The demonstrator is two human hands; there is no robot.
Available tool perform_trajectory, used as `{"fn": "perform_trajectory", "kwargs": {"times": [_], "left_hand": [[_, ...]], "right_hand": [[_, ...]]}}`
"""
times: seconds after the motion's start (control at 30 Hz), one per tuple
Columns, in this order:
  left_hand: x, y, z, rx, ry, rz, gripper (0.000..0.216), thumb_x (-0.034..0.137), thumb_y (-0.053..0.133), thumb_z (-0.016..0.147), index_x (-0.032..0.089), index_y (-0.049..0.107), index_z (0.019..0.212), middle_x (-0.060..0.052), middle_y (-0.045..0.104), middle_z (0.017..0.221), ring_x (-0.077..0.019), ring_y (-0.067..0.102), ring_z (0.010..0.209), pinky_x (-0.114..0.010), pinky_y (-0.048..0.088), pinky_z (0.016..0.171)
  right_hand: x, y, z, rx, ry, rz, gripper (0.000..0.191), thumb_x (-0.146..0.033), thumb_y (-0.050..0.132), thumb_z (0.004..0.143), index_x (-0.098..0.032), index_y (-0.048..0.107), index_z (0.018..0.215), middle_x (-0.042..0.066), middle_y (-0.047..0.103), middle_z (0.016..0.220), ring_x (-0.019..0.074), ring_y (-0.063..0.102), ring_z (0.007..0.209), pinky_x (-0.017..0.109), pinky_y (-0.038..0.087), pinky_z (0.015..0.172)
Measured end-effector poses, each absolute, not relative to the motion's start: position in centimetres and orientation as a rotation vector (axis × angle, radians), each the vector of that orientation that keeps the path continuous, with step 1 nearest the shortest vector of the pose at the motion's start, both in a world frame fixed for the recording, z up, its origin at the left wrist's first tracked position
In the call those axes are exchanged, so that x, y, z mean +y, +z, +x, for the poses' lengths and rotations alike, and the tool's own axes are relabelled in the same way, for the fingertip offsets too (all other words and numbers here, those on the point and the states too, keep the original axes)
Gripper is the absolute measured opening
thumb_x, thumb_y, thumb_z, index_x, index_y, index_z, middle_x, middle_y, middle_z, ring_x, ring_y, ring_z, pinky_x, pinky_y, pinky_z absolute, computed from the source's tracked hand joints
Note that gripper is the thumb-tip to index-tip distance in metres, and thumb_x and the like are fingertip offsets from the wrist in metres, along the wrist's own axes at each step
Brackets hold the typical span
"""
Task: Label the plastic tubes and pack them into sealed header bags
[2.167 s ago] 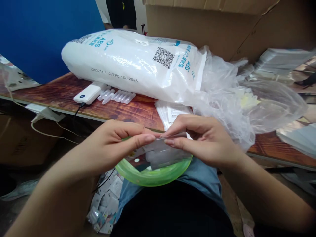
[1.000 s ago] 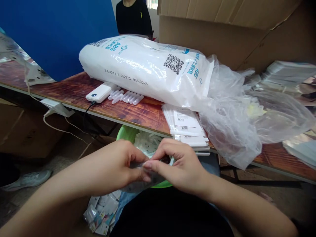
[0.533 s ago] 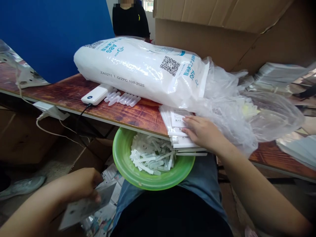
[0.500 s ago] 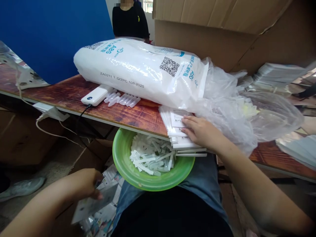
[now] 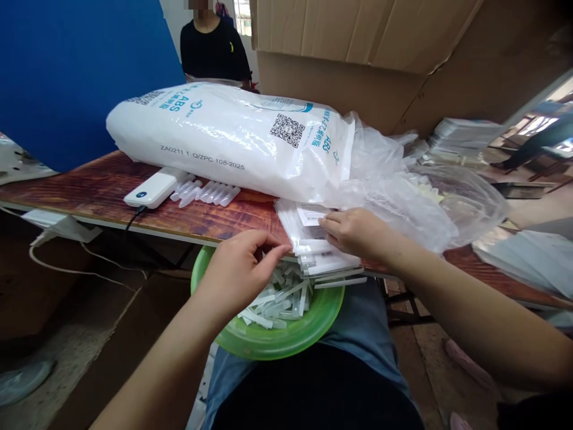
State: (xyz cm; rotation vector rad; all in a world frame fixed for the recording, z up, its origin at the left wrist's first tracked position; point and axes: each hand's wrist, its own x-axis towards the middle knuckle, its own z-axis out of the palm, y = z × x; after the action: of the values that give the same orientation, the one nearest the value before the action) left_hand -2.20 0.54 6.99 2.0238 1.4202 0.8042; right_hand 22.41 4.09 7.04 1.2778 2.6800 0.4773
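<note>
A stack of clear flat pouches with white labels lies at the table's near edge and overhangs it. My right hand rests on top of the stack, fingers bent and together, the tips pressing the top pouch by its label. My left hand is at the stack's left edge, thumb and forefinger pinched on it. Directly below on my lap sits a green bowl heaped with white plastic strips.
A big white ABS sack lies across the wooden table, with crumpled clear plastic to its right. A white power bank and a row of small tubes sit before it. Cardboard rises behind. A person in black stands at the back.
My left hand has let go of the filled pouch down at my left and has risen to the stack's edge. My right hand has stayed on the stack. The view has shifted a little.
</note>
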Motion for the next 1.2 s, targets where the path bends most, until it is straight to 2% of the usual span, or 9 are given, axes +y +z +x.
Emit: {"fn": "perform_trajectory", "kwargs": {"times": [0.17, 0.37, 0.5, 0.6, 0.7, 0.77, 0.83, 1.0, 1.2], "left_hand": [[0.4, 5.7, -2.3, 1.246, 1.160, 1.466, 0.038, 0.046, 0.067, 0.080, 0.021, 0.060, 0.109, -0.003, 0.068, 0.090, -0.0168, 0.064, 0.077, -0.025, 0.046, 0.063], [2.3, 2.7, -4.5, 1.276, 1.350, 1.079, 0.067, 0.029, 0.080, 0.062, 0.018, 0.044, 0.117, 0.005, 0.060, 0.070, -0.0105, 0.057, 0.058, -0.019, 0.041, 0.054], [3.8, 0.9, -5.8, 1.530, 1.194, 1.168, 0.058, 0.036, 0.073, 0.065, 0.016, 0.042, 0.110, 0.003, 0.060, 0.066, -0.0148, 0.057, 0.057, -0.026, 0.043, 0.055], [3.8, 0.3, -6.1, 1.681, 1.200, 1.261, 0.050, 0.032, 0.074, 0.065, 0.018, 0.047, 0.105, -0.003, 0.062, 0.079, -0.0201, 0.060, 0.070, -0.036, 0.046, 0.069], [3.1, 0.0, -5.5, 1.889, 1.251, 1.778, 0.022, 0.027, 0.066, 0.077, 0.019, 0.057, 0.095, -0.008, 0.060, 0.095, -0.0240, 0.057, 0.090, -0.039, 0.041, 0.084], [2.6, -0.4, -4.8, 1.878, 1.102, 2.304, 0.010, 0.024, 0.055, 0.086, 0.019, 0.063, 0.090, -0.008, 0.061, 0.091, -0.0244, 0.056, 0.091, -0.038, 0.039, 0.082], [2.4, -0.8, -4.1, 1.807, 0.916, 2.570, 0.017, 0.019, 0.050, 0.089, 0.019, 0.067, 0.092, -0.008, 0.064, 0.086, -0.0245, 0.056, 0.086, -0.038, 0.038, 0.074], [2.5, -1.2, -3.2, 1.894, 0.818, 2.573, 0.022, 0.016, 0.049, 0.088, 0.019, 0.070, 0.097, -0.008, 0.067, 0.088, -0.0274, 0.053, 0.086, -0.040, 0.031, 0.069], [2.4, -0.9, -3.1, 2.015, 0.791, 2.535, 0.023, 0.021, 0.050, 0.090, 0.024, 0.071, 0.098, -0.009, 0.067, 0.092, -0.0275, 0.051, 0.090, -0.043, 0.028, 0.074]], "right_hand": [[2.4, 8.0, 19.5, 3.033, 0.805, 1.167, 0.035, -0.013, 0.034, 0.096, -0.004, 0.066, 0.107, 0.017, 0.071, 0.092, 0.0223, 0.066, 0.076, 0.035, 0.048, 0.066], [4.9, 7.1, 13.0, 2.971, 0.486, 1.017, 0.033, -0.010, 0.031, 0.094, -0.006, 0.063, 0.102, 0.018, 0.067, 0.093, 0.0238, 0.064, 0.076, 0.034, 0.043, 0.061], [7.4, 5.7, 10.9, 2.900, 0.324, 0.964, 0.026, -0.011, 0.038, 0.092, -0.008, 0.063, 0.098, 0.016, 0.068, 0.089, 0.0235, 0.066, 0.075, 0.032, 0.043, 0.060], [8.3, 4.9, 10.7, 2.872, 0.270, 0.931, 0.023, -0.011, 0.043, 0.089, -0.009, 0.065, 0.096, 0.015, 0.069, 0.088, 0.0226, 0.067, 0.075, 0.030, 0.043, 0.060], [8.6, 4.7, 10.8, 2.844, 0.229, 0.951, 0.024, -0.012, 0.044, 0.089, -0.010, 0.066, 0.098, 0.015, 0.070, 0.090, 0.0224, 0.067, 0.078, 0.029, 0.042, 0.062], [8.7, 5.0, 10.9, 2.830, 0.200, 0.967, 0.023, -0.016, 0.046, 0.089, -0.012, 0.067, 0.097, 0.014, 0.070, 0.092, 0.0223, 0.067, 0.079, 0.029, 0.042, 0.062], [9.0, 5.5, 10.9, 2.816, 0.165, 0.960, 0.021, -0.019, 0.048, 0.088, -0.013, 0.068, 0.094, 0.013, 0.071, 0.092, 0.0215, 0.067, 0.078, 0.029, 0.040, 0.061], [12.0, 7.6, 9.6, 2.795, 0.037, 0.900, 0.016, -0.022, 0.057, 0.079, -0.019, 0.071, 0.085, 0.006, 0.070, 0.081, 0.0182, 0.061, 0.070, 0.028, 0.035, 0.059], [18.0, 7.0, 5.0, 3.102, 0.239, 0.810, 0.030, -0.009, 0.047, 0.084, -0.014, 0.062, 0.109, 0.011, 0.063, 0.113, 0.0162, 0.059, 0.082, 0.027, 0.035, 0.065]]}}
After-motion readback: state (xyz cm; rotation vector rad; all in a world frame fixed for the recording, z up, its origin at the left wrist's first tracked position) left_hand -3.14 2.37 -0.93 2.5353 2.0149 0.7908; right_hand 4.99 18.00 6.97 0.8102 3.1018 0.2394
